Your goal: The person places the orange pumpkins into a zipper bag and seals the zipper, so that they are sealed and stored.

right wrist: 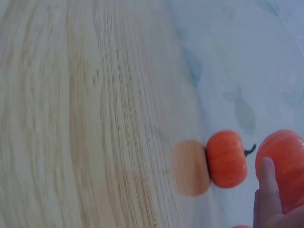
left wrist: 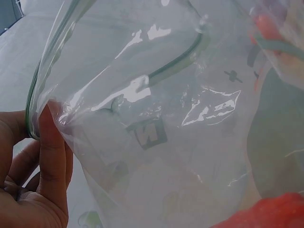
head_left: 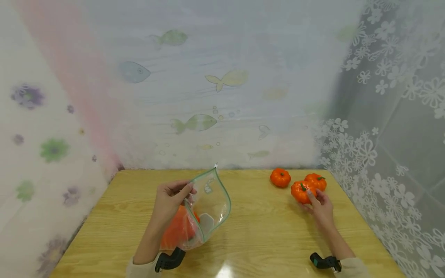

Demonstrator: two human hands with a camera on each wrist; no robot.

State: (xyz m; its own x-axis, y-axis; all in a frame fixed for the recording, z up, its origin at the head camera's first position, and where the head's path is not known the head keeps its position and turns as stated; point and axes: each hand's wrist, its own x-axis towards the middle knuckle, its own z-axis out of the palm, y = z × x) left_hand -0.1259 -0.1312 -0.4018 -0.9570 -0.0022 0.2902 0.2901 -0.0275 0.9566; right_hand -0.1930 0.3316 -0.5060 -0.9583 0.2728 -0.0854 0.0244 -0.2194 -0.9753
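My left hand (head_left: 169, 199) pinches the rim of a clear zip bag (head_left: 212, 197) with a green seal. The bag's mouth gapes toward the right. Low in the bag lies something orange-red (head_left: 179, 227), partly blurred by the plastic; its red top (left wrist: 266, 213) also shows in the left wrist view. At the right my right hand (head_left: 321, 210) grips a small orange toy pumpkin (head_left: 299, 192) with a green stem, thumb on its near side. Two more pumpkins rest just behind it: one pumpkin (head_left: 280, 178) to the left, another pumpkin (head_left: 317, 181) partly hidden by the held one.
The wooden table (head_left: 257, 227) reaches back to a wall (head_left: 236, 146) painted with fish. A curtain with white flowers (head_left: 368, 162) borders the right side, a flowered wall (head_left: 52, 185) the left. A dark wrist camera (head_left: 170, 260) sits on each wrist.
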